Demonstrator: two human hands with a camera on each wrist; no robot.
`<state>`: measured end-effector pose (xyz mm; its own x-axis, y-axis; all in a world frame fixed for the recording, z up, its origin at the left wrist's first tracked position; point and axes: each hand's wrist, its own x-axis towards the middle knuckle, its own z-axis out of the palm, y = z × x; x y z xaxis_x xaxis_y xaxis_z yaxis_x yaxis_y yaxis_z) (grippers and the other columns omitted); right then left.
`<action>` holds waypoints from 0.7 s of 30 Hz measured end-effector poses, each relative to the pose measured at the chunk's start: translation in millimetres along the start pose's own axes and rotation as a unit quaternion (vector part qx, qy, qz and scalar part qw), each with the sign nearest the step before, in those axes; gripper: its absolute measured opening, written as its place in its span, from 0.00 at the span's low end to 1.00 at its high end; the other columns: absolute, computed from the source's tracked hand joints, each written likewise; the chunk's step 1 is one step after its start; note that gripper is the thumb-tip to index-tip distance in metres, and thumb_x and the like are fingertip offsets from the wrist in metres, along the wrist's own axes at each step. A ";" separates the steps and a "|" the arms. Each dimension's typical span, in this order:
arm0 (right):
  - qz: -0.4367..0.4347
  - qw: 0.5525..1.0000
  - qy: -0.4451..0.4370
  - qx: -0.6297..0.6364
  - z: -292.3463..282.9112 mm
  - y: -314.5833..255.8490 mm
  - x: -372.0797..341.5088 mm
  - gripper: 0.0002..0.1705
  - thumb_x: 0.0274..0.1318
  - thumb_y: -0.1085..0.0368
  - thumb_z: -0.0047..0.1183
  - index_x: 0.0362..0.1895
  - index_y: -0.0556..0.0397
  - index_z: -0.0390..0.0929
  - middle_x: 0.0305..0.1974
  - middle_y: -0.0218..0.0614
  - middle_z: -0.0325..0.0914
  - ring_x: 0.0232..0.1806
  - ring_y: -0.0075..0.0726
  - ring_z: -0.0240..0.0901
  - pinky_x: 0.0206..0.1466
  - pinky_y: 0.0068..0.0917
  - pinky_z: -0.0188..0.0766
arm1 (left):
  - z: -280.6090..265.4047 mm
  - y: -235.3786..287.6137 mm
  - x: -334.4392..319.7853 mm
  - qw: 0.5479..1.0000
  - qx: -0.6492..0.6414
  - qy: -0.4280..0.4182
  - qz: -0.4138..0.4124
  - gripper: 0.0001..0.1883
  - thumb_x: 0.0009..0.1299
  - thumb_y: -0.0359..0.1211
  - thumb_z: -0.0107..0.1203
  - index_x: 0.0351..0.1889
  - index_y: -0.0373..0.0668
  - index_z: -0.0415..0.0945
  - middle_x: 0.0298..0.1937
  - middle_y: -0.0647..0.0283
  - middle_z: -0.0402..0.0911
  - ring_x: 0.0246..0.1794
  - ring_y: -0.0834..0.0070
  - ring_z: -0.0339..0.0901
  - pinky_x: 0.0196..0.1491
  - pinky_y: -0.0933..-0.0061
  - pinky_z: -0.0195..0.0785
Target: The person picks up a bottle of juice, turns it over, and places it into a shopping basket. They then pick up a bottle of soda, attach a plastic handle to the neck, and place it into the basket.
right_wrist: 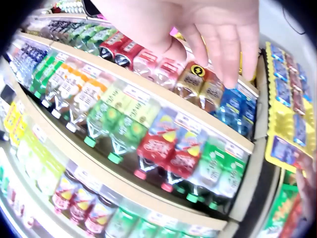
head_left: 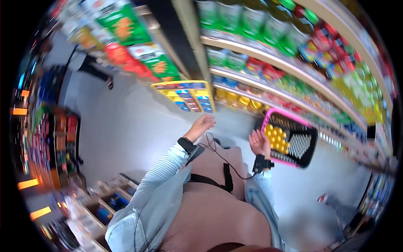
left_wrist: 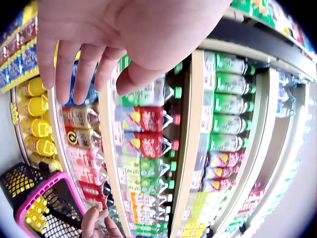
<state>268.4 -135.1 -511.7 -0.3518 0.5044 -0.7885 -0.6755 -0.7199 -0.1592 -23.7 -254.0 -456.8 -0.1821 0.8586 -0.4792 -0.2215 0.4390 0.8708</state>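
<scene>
My left hand [head_left: 202, 127] is held out in front of the body with its fingers loosely extended and nothing in it. In the left wrist view that hand [left_wrist: 129, 34] is spread before shelves of drink bottles [left_wrist: 143, 139]. My right hand [head_left: 260, 143] is raised with relaxed fingers and overlaps the pink rim of a black shopping basket [head_left: 308, 124]. Small yellow bottles [head_left: 277, 138] fill part of the basket. The right wrist view shows the right hand [right_wrist: 198, 29] palm on, fingers apart, against rows of bottles [right_wrist: 158, 144].
Shelves of bottles [head_left: 252, 21] rise ahead and to the right. A yellow display box with blue packets [head_left: 187, 96] stands near the left hand, below hanging green snack bags [head_left: 126, 27]. A cable [head_left: 226, 159] runs between the wrists. Other people are at the sides.
</scene>
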 end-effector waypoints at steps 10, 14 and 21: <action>0.188 0.954 -0.009 -0.233 46.3 108.1 50.4 0.15 0.53 0.63 0.47 0.42 0.59 0.72 0.44 0.44 0.74 0.47 0.42 0.71 0.63 0.44 0.62 | -93.1 -84.3 -234.9 0.907 -0.165 0.386 -0.027 0.16 0.71 0.39 0.45 0.54 0.43 0.68 0.48 0.61 0.77 0.48 0.73 0.75 0.51 0.72 0.66; 0.213 0.943 -0.062 -0.248 65.3 144.1 59.2 0.14 0.55 0.63 0.46 0.44 0.57 0.72 0.45 0.40 0.75 0.48 0.42 0.71 0.63 0.43 0.62 | -127.7 -107.4 -274.5 0.856 -0.186 0.481 -0.045 0.15 0.70 0.38 0.45 0.52 0.44 0.68 0.46 0.60 0.78 0.46 0.72 0.76 0.50 0.71 0.67; 0.068 0.993 -0.053 -0.083 47.4 72.6 -8.2 0.14 0.57 0.64 0.44 0.44 0.59 0.71 0.44 0.46 0.75 0.50 0.46 0.70 0.62 0.46 0.62 | -165.6 -56.1 -188.8 0.954 -0.064 0.294 -0.014 0.18 0.70 0.39 0.45 0.55 0.43 0.67 0.48 0.58 0.77 0.49 0.69 0.75 0.52 0.70 0.65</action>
<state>191.5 -168.9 -488.6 -0.5051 0.4379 -0.7437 -0.5040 -0.8492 -0.1578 -135.6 -484.5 -433.4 -0.6719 0.5342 -0.5130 -0.3419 0.3907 0.8546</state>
